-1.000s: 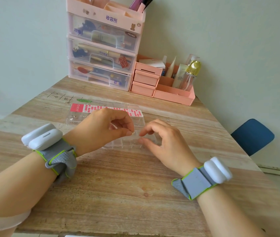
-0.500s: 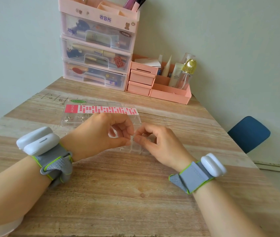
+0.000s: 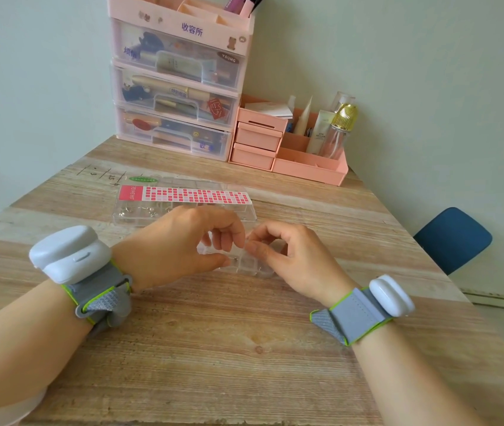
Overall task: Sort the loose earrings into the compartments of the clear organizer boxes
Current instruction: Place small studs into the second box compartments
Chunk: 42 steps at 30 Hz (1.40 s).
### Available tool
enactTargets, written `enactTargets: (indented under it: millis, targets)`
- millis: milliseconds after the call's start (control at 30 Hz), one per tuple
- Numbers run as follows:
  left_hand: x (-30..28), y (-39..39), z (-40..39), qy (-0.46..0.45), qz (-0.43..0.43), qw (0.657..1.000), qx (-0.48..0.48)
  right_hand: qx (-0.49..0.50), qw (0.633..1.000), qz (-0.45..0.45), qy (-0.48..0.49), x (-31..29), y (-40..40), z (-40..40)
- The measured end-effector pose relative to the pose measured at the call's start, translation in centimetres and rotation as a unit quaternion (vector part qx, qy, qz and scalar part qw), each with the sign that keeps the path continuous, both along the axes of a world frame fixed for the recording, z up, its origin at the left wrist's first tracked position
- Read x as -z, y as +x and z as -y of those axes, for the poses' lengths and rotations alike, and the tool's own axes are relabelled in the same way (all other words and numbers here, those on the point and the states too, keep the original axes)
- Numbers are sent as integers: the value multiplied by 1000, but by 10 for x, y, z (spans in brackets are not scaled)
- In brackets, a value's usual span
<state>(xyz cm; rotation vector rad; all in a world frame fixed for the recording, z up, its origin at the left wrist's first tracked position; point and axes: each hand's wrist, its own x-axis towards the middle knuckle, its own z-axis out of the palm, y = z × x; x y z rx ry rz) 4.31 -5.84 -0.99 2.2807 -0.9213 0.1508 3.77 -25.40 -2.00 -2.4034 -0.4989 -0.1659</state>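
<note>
Two clear organizer boxes sit on the tabletop (image 3: pixel 244 348): the near organizer box (image 3: pixel 246 263) under your hands, the far organizer box (image 3: pixel 140 214) behind, studs in its left compartments. Since a second ago your hands have closed together. Your left hand (image 3: pixel 180 245) now pinches something tiny, likely an earring, too small to confirm. Your right hand (image 3: pixel 290 256) curls its fingers (image 3: pixel 253 248) against it; whether they grip it, I cannot tell. A drop into a compartment seems imminent.

One head-worn view looks forward and down, close over the wooden table (image 3: pixel 213 348), toward the wall.
</note>
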Motion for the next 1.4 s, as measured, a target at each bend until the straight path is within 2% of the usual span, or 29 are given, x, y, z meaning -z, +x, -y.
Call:
enactTargets:
  millis: [133, 267, 400, 567, 667, 1000, 1200, 1300, 1400]
  targets:
    - [3, 2, -2, 10, 9, 1000, -7, 1, 1000, -5, 6, -1, -1, 0]
    - [5, 4, -3, 56, 6, 998, -28, -1, 1000, 4, 10, -1, -2, 0]
    - [8, 5, -3, 55, 20, 998, -37, 9, 1000, 14, 24, 0, -2, 1]
    - [11, 2, 7, 53, 85, 994, -52, 35, 999, 24, 26, 2, 2, 4]
    - [11, 2, 10, 63, 94, 992, -53, 42, 999, 23, 20, 3, 3, 4]
    - [14, 6, 12, 90, 148, 985, -9, 33, 999, 21, 11, 1, 1, 5]
    - [14, 4, 13, 107, 225, 968, 12, 31, 999, 19, 11, 4, 2, 5]
    - [14, 4, 12, 105, 223, 969, 13, 38, 999, 18, 11, 1, 3, 7]
    - [11, 3, 17, 106, 175, 979, 0, 54, 998, 27, 32, -5, 2, 12]
